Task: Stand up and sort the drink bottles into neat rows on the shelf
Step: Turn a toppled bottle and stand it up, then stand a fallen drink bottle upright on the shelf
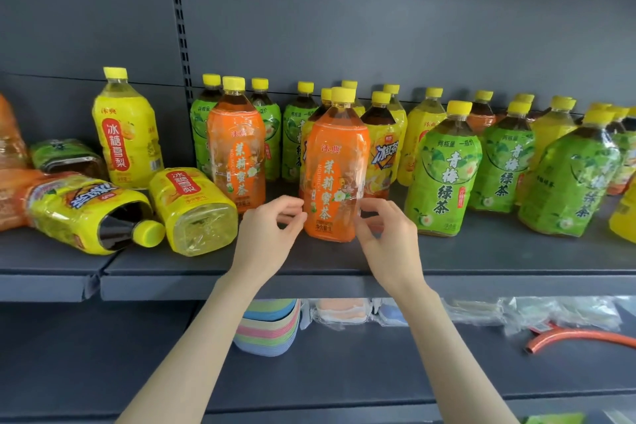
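Observation:
An orange jasmine tea bottle (333,165) stands upright near the front of the dark shelf (481,262). My left hand (272,231) is at its lower left side and my right hand (385,234) at its lower right. Both have loosely curled fingers, with the fingertips at the bottle's sides and not wrapped round it. A second orange bottle (237,148) stands to the left. Green tea bottles (444,169) and yellow ones stand in uneven rows to the right and behind. On the left, a yellow pear bottle (192,210) and an iced tea bottle (86,213) lie on their sides.
A yellow pear bottle (125,134) stands upright at the left, with a green bottle (65,155) lying behind the fallen ones. The lower shelf holds a stack of pastel bowls (266,327), wrapped packets (340,315) and an orange hose (581,337).

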The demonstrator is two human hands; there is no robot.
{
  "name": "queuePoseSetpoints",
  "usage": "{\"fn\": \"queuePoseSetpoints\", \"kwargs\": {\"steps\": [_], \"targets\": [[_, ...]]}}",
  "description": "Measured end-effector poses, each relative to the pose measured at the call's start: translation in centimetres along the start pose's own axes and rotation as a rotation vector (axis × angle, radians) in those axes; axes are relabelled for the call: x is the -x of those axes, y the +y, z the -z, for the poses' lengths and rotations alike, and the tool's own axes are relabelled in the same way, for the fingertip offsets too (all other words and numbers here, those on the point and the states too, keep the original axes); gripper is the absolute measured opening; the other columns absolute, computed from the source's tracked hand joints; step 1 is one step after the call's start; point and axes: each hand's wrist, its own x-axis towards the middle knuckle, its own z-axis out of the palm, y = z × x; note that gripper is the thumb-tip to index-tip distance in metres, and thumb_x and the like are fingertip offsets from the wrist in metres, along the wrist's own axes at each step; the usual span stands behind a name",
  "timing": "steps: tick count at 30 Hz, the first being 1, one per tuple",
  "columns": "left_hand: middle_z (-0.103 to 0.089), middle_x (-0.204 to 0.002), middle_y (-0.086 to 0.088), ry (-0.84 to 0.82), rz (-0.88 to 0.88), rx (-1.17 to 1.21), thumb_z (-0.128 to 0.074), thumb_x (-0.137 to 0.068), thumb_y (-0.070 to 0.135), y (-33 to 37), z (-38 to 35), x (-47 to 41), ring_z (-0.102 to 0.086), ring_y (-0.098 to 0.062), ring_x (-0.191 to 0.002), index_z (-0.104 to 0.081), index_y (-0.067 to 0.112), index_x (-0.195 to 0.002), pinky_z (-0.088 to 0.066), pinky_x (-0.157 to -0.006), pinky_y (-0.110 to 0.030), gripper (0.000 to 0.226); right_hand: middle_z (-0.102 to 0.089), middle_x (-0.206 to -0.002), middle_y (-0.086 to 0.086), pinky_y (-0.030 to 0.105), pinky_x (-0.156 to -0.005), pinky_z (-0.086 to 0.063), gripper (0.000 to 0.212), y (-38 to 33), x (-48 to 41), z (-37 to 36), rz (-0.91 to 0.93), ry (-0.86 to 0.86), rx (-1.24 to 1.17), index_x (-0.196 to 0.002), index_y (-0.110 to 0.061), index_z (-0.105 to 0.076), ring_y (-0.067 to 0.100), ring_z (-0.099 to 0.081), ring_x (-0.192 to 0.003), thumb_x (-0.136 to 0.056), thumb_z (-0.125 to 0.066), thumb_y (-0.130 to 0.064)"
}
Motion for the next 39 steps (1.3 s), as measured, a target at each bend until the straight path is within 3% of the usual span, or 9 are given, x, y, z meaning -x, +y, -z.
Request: {"fn": "queuePoseSetpoints", "kwargs": {"steps": [2,6,10,15,18,24,28,34,39], "targets": [[-0.070,-0.093,0.006,0.055,0.002,-0.016,-0.066,-0.088,0.017,-0.4,0.8,1.3,-0.058,0.006,-0.074,-0.071,0.013,-0.105,-0.046,-0.068,-0.003,0.018,-0.061,-0.100,-0.008,0.037,-0.072,-0.056,0.013,-0.7,0.6,-0.2,0.038,0.020,0.001,-0.103,-0.012,-0.070,0.013,-0.065,-0.078,-0.092,-0.063,-0.014],[-0.066,-0.079,0.013,0.205,0.023,-0.018,-0.066,-0.087,0.015,-1.2,3.1,3.6,-0.060,0.004,-0.073,-0.071,0.015,-0.092,-0.042,-0.065,-0.001,0.007,-0.067,-0.096,-0.003,0.016,-0.068,-0.048,0.009,-2.0,1.3,-1.8,0.014,-0.002,-0.055,-0.095,-0.013,-0.071,0.012,-0.062,-0.077,-0.091,-0.063,-0.012],[-0.069,-0.082,0.002,0.373,0.037,-0.051,-0.067,-0.086,0.012,-2.7,5.4,4.8,-0.061,-0.007,-0.073,-0.071,0.008,-0.089,-0.042,-0.065,-0.005,0.006,-0.066,-0.088,-0.005,0.003,-0.064,-0.039,0.011,-3.8,2.1,-4.6,-0.011,-0.095,-0.138,-0.088,-0.014,-0.070,0.000,-0.058,-0.073,-0.091,-0.061,-0.007],[-0.061,-0.087,-0.006,0.465,-0.023,-0.126,-0.064,-0.087,0.015,-5.0,7.6,5.2,-0.057,-0.019,-0.076,-0.067,0.004,-0.090,-0.047,-0.060,-0.027,0.012,-0.066,-0.086,-0.007,0.004,-0.065,-0.042,0.012,-6.9,1.8,-8.3,-0.042,-0.199,-0.290,-0.087,-0.021,-0.066,-0.007,-0.058,-0.077,-0.093,-0.061,-0.012],[-0.058,-0.094,-0.010,0.487,-0.035,-0.238,-0.061,-0.085,0.023,-6.4,9.7,4.3,-0.054,-0.023,-0.087,-0.065,0.004,-0.094,-0.041,-0.071,-0.027,0.022,-0.068,-0.086,-0.013,0.005,-0.064,-0.044,0.007,-8.7,0.8,-10.8,-0.129,-0.229,-0.378,-0.094,-0.021,-0.067,-0.008,-0.060,-0.076,-0.095,-0.060,-0.023],[-0.063,-0.107,-0.010,0.301,-0.038,-0.502,-0.056,-0.091,0.040,-8.2,13.6,1.2,-0.056,-0.031,-0.101,-0.065,0.008,-0.105,-0.039,-0.084,-0.043,0.037,-0.067,-0.117,-0.004,0.028,-0.094,-0.049,0.048,-10.8,-0.9,-15.5,-0.415,-0.388,-0.508,-0.123,-0.025,-0.059,0.009,-0.063,-0.107,-0.087,-0.059,-0.056],[-0.063,-0.111,-0.014,0.031,0.066,-0.654,-0.034,-0.094,0.058,-9.3,15.9,-2.7,-0.058,-0.034,-0.103,-0.057,0.006,-0.117,-0.041,-0.087,-0.042,0.061,-0.061,-0.131,-0.005,0.036,-0.106,-0.042,0.078,-10.8,-1.0,-15.9,-0.462,-0.396,-0.445,-0.135,-0.028,-0.054,0.012,-0.057,-0.120,-0.069,-0.059,-0.071],[-0.049,-0.139,-0.016,-0.413,0.212,-0.793,-0.006,-0.078,0.082,-10.9,15.8,-7.5,-0.048,-0.037,-0.124,-0.031,0.006,-0.144,-0.040,-0.096,-0.046,0.104,-0.069,-0.121,-0.001,0.023,-0.091,-0.050,0.067,-11.0,-0.4,-15.6,-0.399,-0.378,-0.574,-0.136,-0.014,-0.054,0.009,-0.065,-0.109,-0.081,-0.066,-0.051],[-0.051,-0.137,-0.014,-0.411,0.191,-0.732,-0.017,-0.078,0.084,-11.7,15.8,-7.7,-0.050,-0.036,-0.122,-0.029,0.006,-0.144,-0.039,-0.098,-0.048,0.103,-0.072,-0.114,0.001,0.017,-0.081,-0.053,0.058,-11.2,-0.2,-14.9,-0.330,-0.358,-0.617,-0.131,-0.010,-0.059,0.012,-0.068,-0.106,-0.082,-0.061,-0.040]]}}
